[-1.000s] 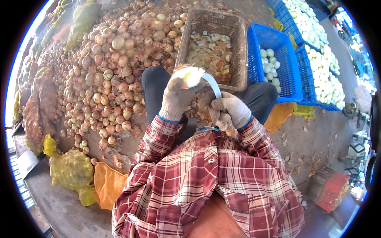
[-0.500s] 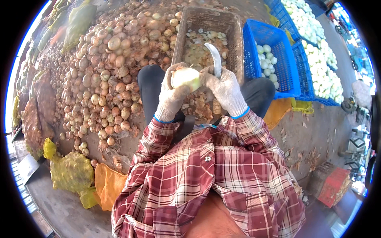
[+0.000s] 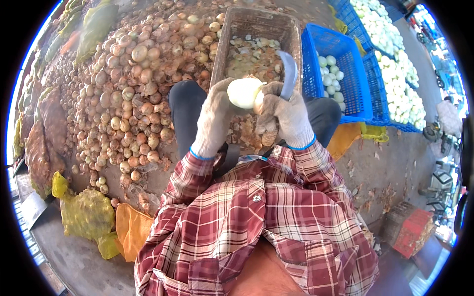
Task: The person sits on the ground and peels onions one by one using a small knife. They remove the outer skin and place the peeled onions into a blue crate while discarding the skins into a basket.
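My left hand (image 3: pixel 215 116), in a grey knit glove, holds a pale, mostly peeled onion (image 3: pixel 243 92) between my knees. My right hand (image 3: pixel 286 116), gloved the same way, is closed on the handle of a curved knife (image 3: pixel 288 70), whose blade points up. Its fingers are against the onion's right side, where some brown skin shows. Just beyond both hands stands a dirty brown crate (image 3: pixel 218 47) with peelings inside. Loose brown skins (image 3: pixel 243 133) lie below my hands.
A heap of unpeeled onions (image 3: pixel 133 89) covers the floor on the left, with mesh sacks (image 3: pixel 86 214) around it. A blue crate (image 3: pixel 358 79) of peeled onions and fuller crates (image 3: pixel 395 91) stand at the right. A red-and-brown box (image 3: pixel 410 229) lies at lower right.
The knife has swung upright and now leans slightly right. The onion has turned in my left hand and shows more white, and my right fingers have come against it.
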A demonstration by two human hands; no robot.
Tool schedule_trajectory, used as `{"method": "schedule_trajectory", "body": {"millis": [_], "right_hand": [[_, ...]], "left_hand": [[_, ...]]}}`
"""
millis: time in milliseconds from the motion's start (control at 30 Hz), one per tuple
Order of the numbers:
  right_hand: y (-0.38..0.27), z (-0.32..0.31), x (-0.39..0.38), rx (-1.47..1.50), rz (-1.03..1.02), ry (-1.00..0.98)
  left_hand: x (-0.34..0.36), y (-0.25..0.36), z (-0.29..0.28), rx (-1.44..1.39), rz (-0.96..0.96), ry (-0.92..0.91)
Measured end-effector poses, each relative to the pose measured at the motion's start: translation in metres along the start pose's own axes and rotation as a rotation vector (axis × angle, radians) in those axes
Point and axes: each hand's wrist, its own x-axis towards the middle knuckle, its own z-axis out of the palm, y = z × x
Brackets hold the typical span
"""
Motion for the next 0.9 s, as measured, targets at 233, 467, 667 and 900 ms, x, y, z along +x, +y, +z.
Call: {"method": "schedule_trajectory", "body": {"millis": [233,467,667,900], "right_hand": [[0.012,-0.018,0.000,0.238,0.179,-0.307],[0.020,-0.059,0.016,0.525,0.055,-0.207],[0.007,-0.063,0.027,0.220,-0.088,0.042],[0.005,-0.064,0.052,-0.144,-0.087,0.403]], "left_hand": [[-0.001,-0.002,0.009,-0.414,-0.010,-0.117],[0.005,-0.008,0.009,-0.745,-0.060,-0.258],[0.009,-0.015,0.011,-0.964,-0.294,-0.083],[0.022,-0.011,0.010,-1.068,-0.185,-0.092]]}}
